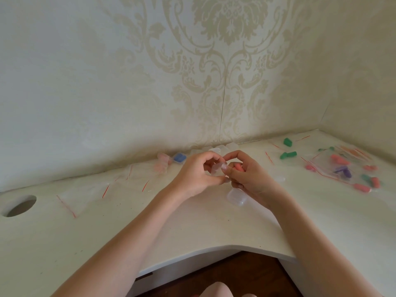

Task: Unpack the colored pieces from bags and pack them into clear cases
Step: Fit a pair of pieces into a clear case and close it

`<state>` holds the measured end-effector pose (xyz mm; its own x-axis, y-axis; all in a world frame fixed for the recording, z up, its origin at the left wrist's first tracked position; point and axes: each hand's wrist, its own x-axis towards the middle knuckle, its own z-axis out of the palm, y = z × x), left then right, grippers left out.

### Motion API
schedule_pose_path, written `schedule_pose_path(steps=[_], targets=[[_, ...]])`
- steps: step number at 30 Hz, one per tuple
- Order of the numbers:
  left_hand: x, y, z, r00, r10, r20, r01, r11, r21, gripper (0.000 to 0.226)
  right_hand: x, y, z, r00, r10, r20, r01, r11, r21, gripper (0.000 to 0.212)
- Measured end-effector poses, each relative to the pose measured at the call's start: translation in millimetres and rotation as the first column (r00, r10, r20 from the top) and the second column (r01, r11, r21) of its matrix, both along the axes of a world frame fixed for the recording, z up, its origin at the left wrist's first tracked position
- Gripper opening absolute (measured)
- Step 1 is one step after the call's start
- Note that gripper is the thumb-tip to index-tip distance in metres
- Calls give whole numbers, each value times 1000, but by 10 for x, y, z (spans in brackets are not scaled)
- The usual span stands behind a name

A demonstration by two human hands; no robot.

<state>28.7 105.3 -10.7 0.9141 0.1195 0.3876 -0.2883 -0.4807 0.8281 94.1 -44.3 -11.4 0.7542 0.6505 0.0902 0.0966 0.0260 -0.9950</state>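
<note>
Both hands meet above the middle of the white desk [192, 228]. My left hand [197, 174] pinches a small clear case [216, 169] between thumb and fingers. My right hand [246, 176] touches the same case with its fingertips and keeps a pink piece [238, 167] tucked in its curled fingers. Another clear case [235, 196] lies on the desk just under my right wrist. Loose green pieces [288, 154] and pink pieces [362, 187] lie at the right, beside a bag holding purple pieces [342, 170].
Flat clear bags with red zip strips [90, 198] lie at the left. Against the wall stand a case with blue pieces [179, 157], a case with pink pieces [164, 158] and several clear cases [216, 150]. A round cable hole [20, 205] opens at the far left.
</note>
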Motion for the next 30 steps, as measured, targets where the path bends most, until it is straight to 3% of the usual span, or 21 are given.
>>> schedule_pose_path(steps=[6, 11, 14, 16, 19, 23, 24, 30], targets=[[-37, 4, 112, 983, -155, -96, 140, 979, -148, 33, 27, -60, 71, 986, 138, -91, -129, 987, 100, 39], [-67, 29, 193, 930, -315, -190, 268, 934, -237, 17, -11, -68, 105, 977, 184, 108, -195, 976, 96, 41], [-62, 73, 218, 875, -437, -207, 314, 839, -444, 6, -42, -73, 147, 969, 71, 236, -94, 992, 89, 28], [-37, 77, 202, 868, -455, -200, 267, 766, -584, 16, -60, -67, 193, 948, -32, 316, 4, 996, 88, 23], [13, -3, 158, 906, -383, -179, 140, 672, -727, 30, -75, -50, 196, 909, -129, 396, 93, 990, 108, 21], [36, -75, 114, 938, -320, -137, 22, 449, -893, 37, -80, 7, 133, 837, -243, 490, 249, 967, 55, 21], [32, -83, 120, 939, -316, -132, 24, 446, -895, 39, -75, 12, 125, 830, -253, 498, 265, 963, 47, 22], [13, -54, 144, 933, -318, -167, 76, 629, -774, 40, -92, -16, 140, 816, -199, 543, 206, 977, 49, 26]])
